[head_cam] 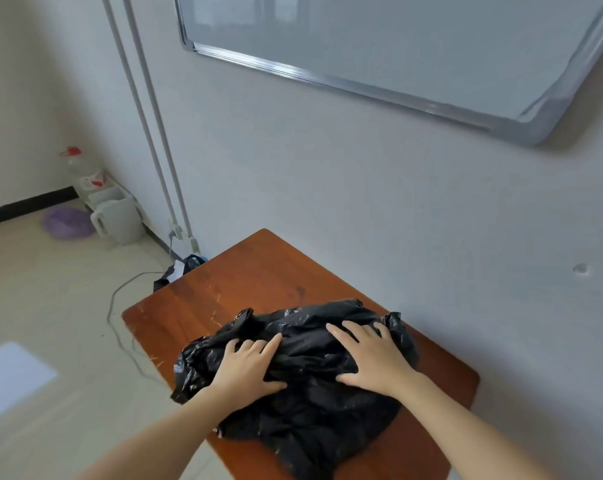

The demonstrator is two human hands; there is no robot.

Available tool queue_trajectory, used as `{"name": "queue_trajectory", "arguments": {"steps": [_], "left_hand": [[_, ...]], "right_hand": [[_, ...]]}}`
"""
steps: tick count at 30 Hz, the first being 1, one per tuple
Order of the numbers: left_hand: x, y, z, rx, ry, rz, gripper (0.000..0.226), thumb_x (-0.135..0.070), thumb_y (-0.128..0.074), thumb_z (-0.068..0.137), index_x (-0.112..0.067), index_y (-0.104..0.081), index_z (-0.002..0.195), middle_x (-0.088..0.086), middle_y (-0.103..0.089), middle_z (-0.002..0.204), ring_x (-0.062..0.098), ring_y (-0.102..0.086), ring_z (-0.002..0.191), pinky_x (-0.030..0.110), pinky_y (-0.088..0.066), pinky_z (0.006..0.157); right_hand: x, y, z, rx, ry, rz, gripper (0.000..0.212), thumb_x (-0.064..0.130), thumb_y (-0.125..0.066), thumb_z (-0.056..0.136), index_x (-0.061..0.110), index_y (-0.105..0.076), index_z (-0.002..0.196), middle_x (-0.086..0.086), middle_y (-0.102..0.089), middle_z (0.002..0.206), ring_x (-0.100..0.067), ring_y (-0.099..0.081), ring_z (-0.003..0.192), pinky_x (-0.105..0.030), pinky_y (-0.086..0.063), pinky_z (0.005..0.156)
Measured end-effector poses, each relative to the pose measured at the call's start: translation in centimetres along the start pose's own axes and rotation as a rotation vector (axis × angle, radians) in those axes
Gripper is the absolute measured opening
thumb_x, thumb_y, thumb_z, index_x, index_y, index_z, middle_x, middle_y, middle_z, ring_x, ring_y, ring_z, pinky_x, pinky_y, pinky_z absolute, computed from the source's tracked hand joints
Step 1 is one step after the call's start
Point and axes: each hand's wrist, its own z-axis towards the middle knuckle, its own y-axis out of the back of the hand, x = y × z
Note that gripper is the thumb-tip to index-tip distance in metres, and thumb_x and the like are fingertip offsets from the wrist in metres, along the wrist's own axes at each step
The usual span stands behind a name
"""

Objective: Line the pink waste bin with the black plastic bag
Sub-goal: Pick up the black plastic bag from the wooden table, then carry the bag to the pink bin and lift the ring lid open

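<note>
A crumpled black plastic bag [303,393] lies spread over the near half of a reddish-brown wooden table [258,271]. My left hand [248,368] rests flat on the bag's left part, fingers apart, palm down. My right hand [369,358] presses flat on the bag's right part, fingers spread toward the wall. Neither hand grips the plastic. No pink waste bin shows in the head view.
A grey wall with a whiteboard [397,46] stands right behind the table. On the floor to the left are white jugs [116,216], a purple basin [68,223], a grey cable [120,323] and a dark bag [179,268] by the table's far corner.
</note>
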Motion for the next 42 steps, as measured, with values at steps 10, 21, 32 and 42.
{"name": "queue_trajectory", "arguments": {"steps": [10,21,32,42], "left_hand": [[6.0,3.5,-4.5,-0.402,0.014,-0.251,0.033,-0.028,-0.055,0.088,-0.020,-0.057,0.120,-0.002,-0.068,0.114,0.018,-0.060,0.107,0.027,-0.035,0.094],[20.2,8.8,-22.3,-0.750,0.616,-0.491,0.013,-0.021,-0.069,0.079,-0.015,-0.070,0.091,0.003,-0.074,0.088,0.023,-0.064,0.084,0.027,-0.041,0.071],[34.3,8.0,-39.9,-0.977,0.743,-0.832,0.024,-0.021,-0.075,0.071,-0.038,-0.064,0.059,-0.012,-0.066,0.062,-0.002,-0.060,0.057,0.007,-0.041,0.051],[45.1,5.2,-42.9,-1.027,0.779,-0.902,0.025,-0.016,-0.073,0.074,-0.034,-0.064,0.059,-0.013,-0.066,0.062,-0.001,-0.058,0.059,0.007,-0.041,0.055]], "right_hand": [[4.1,4.4,6.5,-0.221,0.076,0.274,0.033,0.038,-0.059,0.084,0.028,-0.057,0.116,0.007,-0.065,0.116,-0.017,-0.053,0.112,-0.037,-0.023,0.100],[25.1,13.4,13.3,-0.081,0.436,0.556,0.019,0.022,-0.073,0.074,0.018,-0.070,0.093,0.001,-0.069,0.090,-0.015,-0.060,0.091,-0.035,-0.044,0.088],[48.7,14.6,15.3,-0.035,0.545,0.686,0.016,0.012,-0.070,0.078,-0.003,-0.067,0.077,-0.004,-0.060,0.066,-0.010,-0.053,0.060,-0.005,-0.039,0.051],[59.5,13.7,20.6,0.018,0.526,0.661,0.012,0.011,-0.069,0.079,0.013,-0.064,0.068,-0.002,-0.061,0.069,-0.012,-0.056,0.065,-0.011,-0.044,0.057]]}}
